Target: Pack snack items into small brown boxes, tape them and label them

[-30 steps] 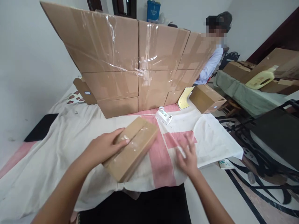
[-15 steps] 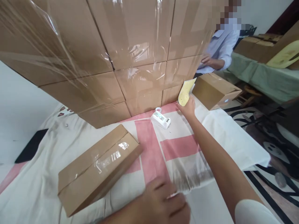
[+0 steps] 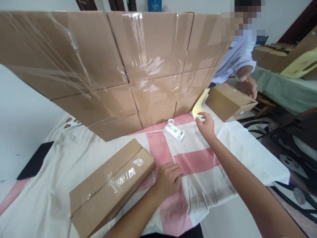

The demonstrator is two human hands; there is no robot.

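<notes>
My right hand [image 3: 206, 126] reaches to the front right foot of a large stack of taped cardboard boxes [image 3: 153, 86]. Its fingers are apart, at the lower end of a thin, curved yellow sheet [image 3: 200, 105] with small dots, which leans by the stack; whether a fingertip still touches it, I cannot tell. My left hand [image 3: 169, 180] rests over the pink-and-white cloth with fingers curled in and nothing visible in them. Beside it lies a closed cardboard box [image 3: 112, 185] with clear tape across its top. A white tape dispenser [image 3: 174, 132] sits between the hands and the stack.
A small white ring [image 3: 171, 121] lies behind the dispenser. At the right, another person's hand [image 3: 248, 86] is over a smaller cardboard box [image 3: 230, 100]. A black flat object [image 3: 34, 160] is at the left edge. Beyond stands a green-covered table [image 3: 274, 86] with more boxes.
The yellow sheet, gripped by my right hand before, now leans by the stack with my fingers loosened. My left hand has moved forward over the cloth. The other person's hand has come down to the smaller box.
</notes>
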